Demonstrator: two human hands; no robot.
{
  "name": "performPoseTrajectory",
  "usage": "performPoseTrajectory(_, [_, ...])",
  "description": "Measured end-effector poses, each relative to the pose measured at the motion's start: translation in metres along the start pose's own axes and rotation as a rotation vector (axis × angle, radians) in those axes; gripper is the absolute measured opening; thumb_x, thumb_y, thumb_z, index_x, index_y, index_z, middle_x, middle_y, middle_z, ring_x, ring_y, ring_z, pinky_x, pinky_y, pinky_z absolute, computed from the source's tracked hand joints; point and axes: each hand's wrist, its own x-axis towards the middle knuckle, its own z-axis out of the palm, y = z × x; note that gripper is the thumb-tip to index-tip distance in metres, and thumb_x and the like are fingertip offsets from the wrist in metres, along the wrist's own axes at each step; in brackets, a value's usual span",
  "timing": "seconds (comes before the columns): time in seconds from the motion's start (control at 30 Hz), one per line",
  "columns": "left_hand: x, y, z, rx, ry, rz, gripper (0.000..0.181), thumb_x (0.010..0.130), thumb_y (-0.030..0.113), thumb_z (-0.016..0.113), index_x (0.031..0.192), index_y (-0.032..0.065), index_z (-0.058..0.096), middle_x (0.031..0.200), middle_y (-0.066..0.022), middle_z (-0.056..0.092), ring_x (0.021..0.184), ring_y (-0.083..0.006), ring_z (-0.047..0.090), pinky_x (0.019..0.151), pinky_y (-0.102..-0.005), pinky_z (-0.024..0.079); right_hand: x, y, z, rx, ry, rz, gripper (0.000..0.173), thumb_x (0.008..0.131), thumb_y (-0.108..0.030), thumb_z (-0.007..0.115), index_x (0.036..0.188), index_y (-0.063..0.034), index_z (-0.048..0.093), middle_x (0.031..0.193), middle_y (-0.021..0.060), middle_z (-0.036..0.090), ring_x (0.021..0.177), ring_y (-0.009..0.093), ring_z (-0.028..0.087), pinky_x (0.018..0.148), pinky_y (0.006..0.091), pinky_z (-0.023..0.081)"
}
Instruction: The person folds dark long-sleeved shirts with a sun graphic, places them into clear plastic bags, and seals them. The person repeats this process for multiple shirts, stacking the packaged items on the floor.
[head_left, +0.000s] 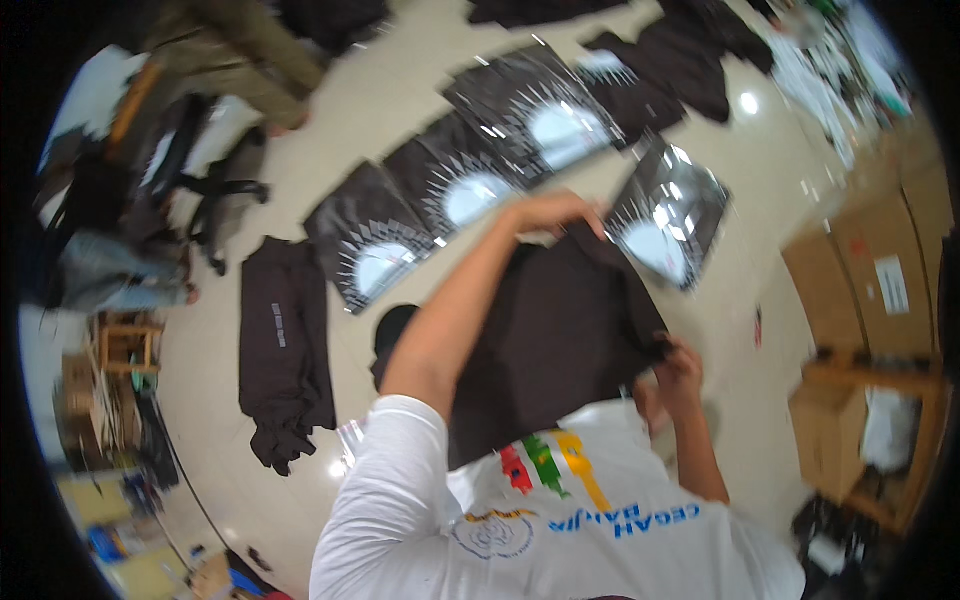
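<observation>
A dark brown fabric garment (555, 337), probably a shirt, hangs spread out before my chest. My left hand (559, 214) reaches across and grips its far edge near the upper corner. Lower on the right, my right hand (679, 367) pinches the garment's side edge; part of that hand is blurred. Just beyond my left hand, a dark garment in a clear plastic bag (667, 217) with a pale half-round print lies on the floor. To the left lies a folded dark garment (285, 337) with small writing and a bunched lower end.
More bagged dark garments (551, 112) lie in a row across the tiled floor (202, 420). Cardboard boxes (862, 262) and a wooden frame (922, 442) line the right. On the left are a swivel chair base (225, 187) and another person's legs (232, 67).
</observation>
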Motion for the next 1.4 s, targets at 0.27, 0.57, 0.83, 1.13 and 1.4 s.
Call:
performPoseTrajectory(0.27, [-0.046, 0.086, -0.021, 0.261, -0.087, 0.411, 0.025, 0.102, 0.015, 0.074, 0.125, 0.0068, 0.080, 0.121, -0.0021, 0.080, 0.115, -0.0113, 0.068, 0.103, -0.0295, 0.052, 0.011, -0.098, 0.088, -0.716, 0.040, -0.108, 0.015, 0.092, -0.011, 0.079, 0.105, -0.0029, 0.078, 0.088, -0.0010, 0.071, 0.067, 0.003, 0.052, 0.059, 0.0201, 0.041])
performPoseTrajectory(0.57, [-0.067, 0.205, -0.035, 0.473, 0.243, 0.812, 0.030, 0.105, 0.009, 0.065, 0.134, 0.0065, 0.070, 0.130, -0.0077, 0.075, 0.126, -0.0190, 0.066, 0.112, -0.0357, 0.048, 0.071, -0.216, 0.138, -0.718, 0.008, -0.622, 0.044, 0.094, 0.003, 0.079, 0.131, 0.0002, 0.058, 0.114, 0.0066, 0.070, 0.095, 0.010, 0.062, 0.085, 0.0253, 0.050])
performPoseTrajectory(0.83, [-0.165, 0.134, -0.033, 0.944, 0.552, 0.763, 0.022, 0.101, 0.012, 0.069, 0.123, 0.0112, 0.072, 0.119, -0.0122, 0.075, 0.114, -0.0348, 0.070, 0.096, -0.0468, 0.054, 0.034, -0.185, 0.170, -0.994, 0.120, -0.775, 0.021, 0.091, 0.008, 0.079, 0.107, 0.0007, 0.069, 0.108, 0.0104, 0.071, 0.092, 0.014, 0.065, 0.081, 0.0275, 0.054])
performPoseTrajectory(1.13, [-0.354, -0.199, 0.058, 0.689, 1.240, 0.320, 0.035, 0.090, -0.008, 0.069, 0.122, 0.0069, 0.063, 0.116, -0.0089, 0.072, 0.113, -0.0331, 0.068, 0.097, -0.0448, 0.054, -0.050, 0.052, 0.287, -1.074, -1.281, -0.843, 0.023, 0.075, -0.001, 0.078, 0.097, -0.0070, 0.076, 0.097, 0.0103, 0.067, 0.090, 0.029, 0.068, 0.079, 0.0393, 0.058])
performPoseTrajectory(1.4, [-0.352, -0.259, 0.089, 0.450, 1.252, 0.245, 0.035, 0.092, -0.011, 0.063, 0.123, 0.0052, 0.060, 0.135, -0.0123, 0.068, 0.121, -0.0363, 0.066, 0.098, -0.0430, 0.057, -0.061, 0.100, 0.313, -1.063, -1.809, -0.837, 0.029, 0.086, -0.008, 0.069, 0.113, 0.0022, 0.071, 0.106, 0.0108, 0.062, 0.101, 0.026, 0.064, 0.088, 0.0357, 0.056])
